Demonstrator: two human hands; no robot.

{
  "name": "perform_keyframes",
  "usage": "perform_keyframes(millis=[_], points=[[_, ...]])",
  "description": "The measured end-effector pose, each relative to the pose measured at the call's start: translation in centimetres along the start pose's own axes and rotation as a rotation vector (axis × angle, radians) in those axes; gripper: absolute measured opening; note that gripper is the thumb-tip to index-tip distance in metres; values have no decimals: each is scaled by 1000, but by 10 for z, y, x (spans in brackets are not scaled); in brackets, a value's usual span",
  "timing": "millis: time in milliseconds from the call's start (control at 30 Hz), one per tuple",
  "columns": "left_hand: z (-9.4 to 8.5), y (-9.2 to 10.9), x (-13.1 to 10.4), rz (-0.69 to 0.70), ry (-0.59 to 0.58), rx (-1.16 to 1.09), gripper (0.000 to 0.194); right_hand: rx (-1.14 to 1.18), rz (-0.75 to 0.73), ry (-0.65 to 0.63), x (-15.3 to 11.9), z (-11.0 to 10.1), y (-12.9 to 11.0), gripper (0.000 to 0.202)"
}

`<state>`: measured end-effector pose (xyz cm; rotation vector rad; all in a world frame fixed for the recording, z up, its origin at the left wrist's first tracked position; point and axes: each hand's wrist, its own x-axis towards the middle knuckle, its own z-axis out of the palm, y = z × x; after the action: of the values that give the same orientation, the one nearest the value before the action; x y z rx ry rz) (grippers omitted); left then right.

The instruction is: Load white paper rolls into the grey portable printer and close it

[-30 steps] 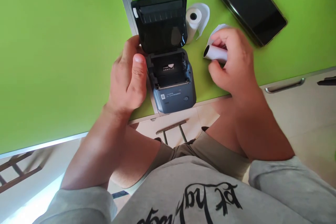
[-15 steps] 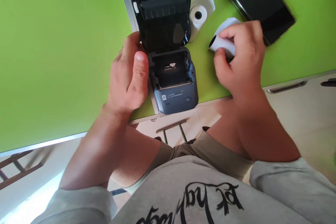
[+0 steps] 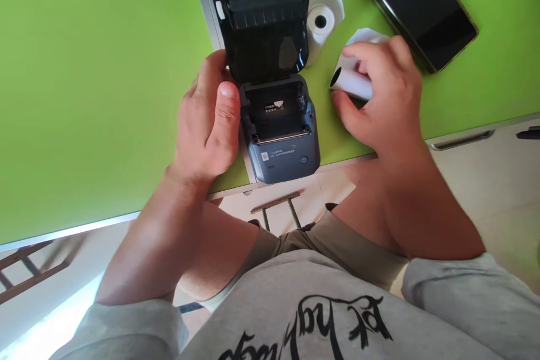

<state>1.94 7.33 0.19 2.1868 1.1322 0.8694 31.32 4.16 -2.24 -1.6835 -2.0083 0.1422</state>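
Observation:
A blue-grey label printer (image 3: pixel 284 160) stands at the table's front edge with its black lid (image 3: pixel 265 34) swung up and its paper bay bare. My left hand (image 3: pixel 208 112) holds the printer's left side, thumb raised along it, the other fingers partly hidden behind the lid. Right of the printer, a white paper tube with a dark hollow (image 3: pixel 354 83) lies on the table, a loose curl of paper (image 3: pixel 365 36) behind it. My right hand (image 3: pixel 386 90) is around the tube with thumb and forefinger spread apart; its palm covers the tube's right end.
A white paper roll (image 3: pixel 320 21) with a small dark core stands just behind the printer's lid. At the back right lies a black phone (image 3: pixel 422 8). The green table (image 3: pixel 105 95) ends close in front of the printer, and a drawer handle (image 3: pixel 462 140) shows below its right edge.
My right thumb and forefinger have spread away from the paper tube, which sits slightly further left and lower. My left hand and the printer have hardly moved.

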Motion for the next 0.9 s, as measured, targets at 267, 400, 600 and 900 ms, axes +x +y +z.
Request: perform_keyframes(millis=[267, 400, 600, 900], points=[[-1, 1, 0, -4, 9, 0, 64, 70, 91, 64, 1, 1, -7, 18], [0, 0, 0, 16, 4, 14, 63, 37, 56, 149, 1, 0, -6, 17], [1, 0, 0, 9, 9, 5, 63, 7, 39, 175, 0, 4, -5, 24], [-1, 1, 0, 4, 0, 8, 63, 24, 9, 44, 2, 0, -5, 21]])
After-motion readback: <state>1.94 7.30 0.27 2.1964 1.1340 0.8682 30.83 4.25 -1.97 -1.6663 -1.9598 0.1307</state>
